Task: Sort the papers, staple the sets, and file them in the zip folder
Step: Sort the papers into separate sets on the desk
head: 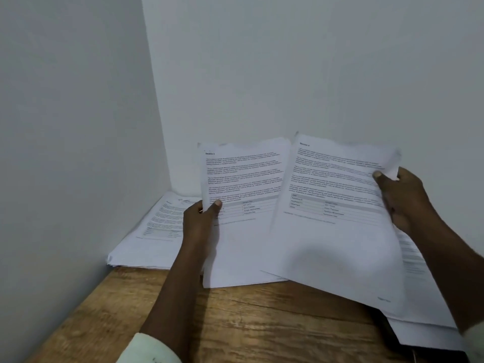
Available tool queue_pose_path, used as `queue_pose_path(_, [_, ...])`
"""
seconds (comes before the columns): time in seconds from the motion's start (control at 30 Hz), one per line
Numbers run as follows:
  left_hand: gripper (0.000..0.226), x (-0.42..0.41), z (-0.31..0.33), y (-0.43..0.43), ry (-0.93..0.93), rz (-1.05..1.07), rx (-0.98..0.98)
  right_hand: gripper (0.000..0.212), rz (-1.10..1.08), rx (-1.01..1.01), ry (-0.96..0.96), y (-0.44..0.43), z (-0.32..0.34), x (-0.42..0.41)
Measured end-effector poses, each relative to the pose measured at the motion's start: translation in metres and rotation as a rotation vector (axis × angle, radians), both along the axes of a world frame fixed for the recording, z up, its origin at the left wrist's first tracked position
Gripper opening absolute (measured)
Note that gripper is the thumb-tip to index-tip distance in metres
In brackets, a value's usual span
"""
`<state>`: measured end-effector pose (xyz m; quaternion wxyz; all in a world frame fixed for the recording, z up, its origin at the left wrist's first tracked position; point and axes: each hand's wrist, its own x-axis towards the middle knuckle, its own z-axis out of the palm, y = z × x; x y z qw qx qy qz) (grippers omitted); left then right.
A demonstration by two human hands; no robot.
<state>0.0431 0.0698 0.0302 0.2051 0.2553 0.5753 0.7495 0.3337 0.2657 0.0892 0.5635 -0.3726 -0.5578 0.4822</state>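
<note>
The left hand (201, 218) is up over the brown wooden table (235, 323), fingers curled behind the left edge of a white printed paper sheet (243, 239) and thumb pressed on its front, so that page is firmly pinched. On the other side, the right hand (403, 203) grips a second white printed sheet (335, 244) at its right edge, thumb on the face, fingers wrapped behind. Both pages are held up, tilted toward the camera. Each shows a bold heading, blocks of text and a small table with a grey header row, though the wording is too blurred to read. The second sheet overlaps the first one's right side and lies in front of it. Down in the far left corner, against the plain white walls (262, 61), a flat stack of white printed papers (141, 247) rests on the table. More white papers (429, 334) lie on the table at the right, under the right forearm, and a dark flat object (381, 319) pokes out from beneath them; what it is cannot be told. A white sleeve cuff (149, 347) shows at the left wrist.
</note>
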Motion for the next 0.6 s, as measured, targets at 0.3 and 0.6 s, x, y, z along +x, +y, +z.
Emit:
queue_pose_path(0.3, [0.012, 0.004, -0.002, 0.003, -0.043, -0.071, 0.001, 0.021, 0.037, 0.012, -0.031, -0.004, 0.0, -0.02])
queue_pose_path(0.6, [0.015, 0.027, -0.001, 0.005, -0.071, -0.242, -0.002, 0.029, 0.069, 0.035, -0.036, -0.031, -0.017, -0.057])
